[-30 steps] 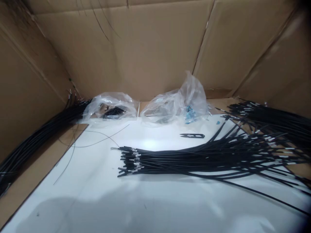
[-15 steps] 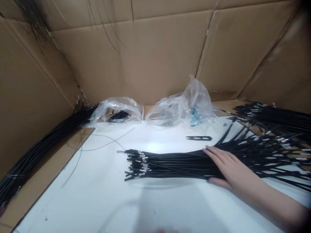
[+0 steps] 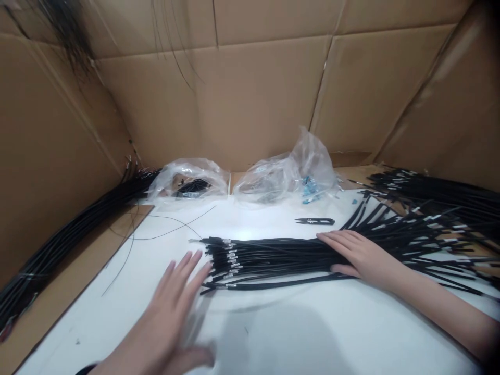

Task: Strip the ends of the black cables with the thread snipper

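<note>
right hand: flat, fingers spread, pinning the black cable bundle mid-frame on the white table; left hand: open, beside its metal-tipped ends; snips behind, untouched

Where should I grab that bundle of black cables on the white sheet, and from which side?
Probably around its straight middle stretch, coming down from above. The bundle of black cables lies flat and tight there, between the metal-tipped ends by the open left hand and the right hand resting flat on it. Further right the cables fan out loose.
</note>
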The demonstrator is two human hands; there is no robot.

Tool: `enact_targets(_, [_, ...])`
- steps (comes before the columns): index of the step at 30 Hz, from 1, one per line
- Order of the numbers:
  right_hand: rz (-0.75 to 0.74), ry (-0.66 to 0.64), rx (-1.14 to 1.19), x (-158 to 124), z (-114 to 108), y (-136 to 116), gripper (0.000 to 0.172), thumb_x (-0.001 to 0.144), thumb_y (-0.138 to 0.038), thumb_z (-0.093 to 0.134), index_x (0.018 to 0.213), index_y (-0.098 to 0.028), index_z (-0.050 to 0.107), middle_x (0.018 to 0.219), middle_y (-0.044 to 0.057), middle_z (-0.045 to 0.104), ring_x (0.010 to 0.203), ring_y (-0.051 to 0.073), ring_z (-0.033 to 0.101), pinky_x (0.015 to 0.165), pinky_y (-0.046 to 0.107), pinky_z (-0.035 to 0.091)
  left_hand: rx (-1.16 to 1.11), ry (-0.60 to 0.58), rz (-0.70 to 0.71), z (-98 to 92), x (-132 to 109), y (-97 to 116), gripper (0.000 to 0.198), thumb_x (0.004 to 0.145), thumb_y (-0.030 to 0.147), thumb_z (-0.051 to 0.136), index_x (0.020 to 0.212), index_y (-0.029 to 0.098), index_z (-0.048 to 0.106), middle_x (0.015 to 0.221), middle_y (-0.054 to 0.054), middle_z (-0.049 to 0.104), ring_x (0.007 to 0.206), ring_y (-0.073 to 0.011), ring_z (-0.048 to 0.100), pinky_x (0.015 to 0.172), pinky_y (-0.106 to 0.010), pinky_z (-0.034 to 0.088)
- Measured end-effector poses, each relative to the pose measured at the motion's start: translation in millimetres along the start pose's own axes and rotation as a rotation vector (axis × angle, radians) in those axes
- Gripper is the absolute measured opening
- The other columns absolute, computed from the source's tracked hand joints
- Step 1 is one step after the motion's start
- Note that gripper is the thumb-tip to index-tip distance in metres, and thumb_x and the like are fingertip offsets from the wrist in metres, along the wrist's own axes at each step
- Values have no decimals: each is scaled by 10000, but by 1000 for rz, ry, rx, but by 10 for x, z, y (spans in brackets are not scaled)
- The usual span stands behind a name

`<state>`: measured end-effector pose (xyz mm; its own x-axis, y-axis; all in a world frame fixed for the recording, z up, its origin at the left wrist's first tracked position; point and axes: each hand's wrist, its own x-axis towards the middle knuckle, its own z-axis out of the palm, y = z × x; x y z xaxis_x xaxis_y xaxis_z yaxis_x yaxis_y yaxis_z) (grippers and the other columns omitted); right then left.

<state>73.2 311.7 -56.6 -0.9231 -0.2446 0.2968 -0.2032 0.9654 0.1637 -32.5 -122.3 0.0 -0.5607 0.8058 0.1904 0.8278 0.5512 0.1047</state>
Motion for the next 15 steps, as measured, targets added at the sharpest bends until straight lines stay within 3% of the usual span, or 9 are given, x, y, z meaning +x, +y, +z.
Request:
enact_targets(3, [10,49,-40,35,-108,-172,553,847,-480,438,1312,-181,434,1296,111,496,1145,266,491,942,449,394,107,-19,97,256,506,24,1039,653,638,581,1427,125,115,1454,-242,191,1344,-390,128,1029,-592,236])
enact_targets(6, [8,57,8,252,-230,-482,606,820,-490,473,1313,-142,421,1335,149,443,1188,288,450,935,462,397,63,-96,27,442,866,20,865,766,517,538,1400,68,159,1430,-254,248,1341,-345,197,1044,-522,279])
enact_targets(9, [45,-8,111,659,-266,-832,727,779,-538,518,1334,-87,384,1340,187,423,1217,306,418,948,459,394,17,-104,-68,491,929,40,733,786,400,558,1357,56,254,1362,-242,366,1291,-342,312,1047,-509,284])
enact_targets(12, [100,-106,215,1030,-214,-1090,910,664,-614,609,1308,-6,399,1283,238,462,1161,334,460,937,440,405,-85,-88,-81,394,871,-40,698,742,381,611,1301,76,324,1293,-215,437,1234,-340,379,1042,-515,281])
enact_targets(15, [58,-162,282,1168,-153,-1177,854,673,-615,601,1257,-9,461,1124,204,575,996,304,551,865,416,446,-327,-78,-136,208,845,-309,524,852,376,438,1299,145,291,1290,-162,438,1155,-241,468,942,-390,421])
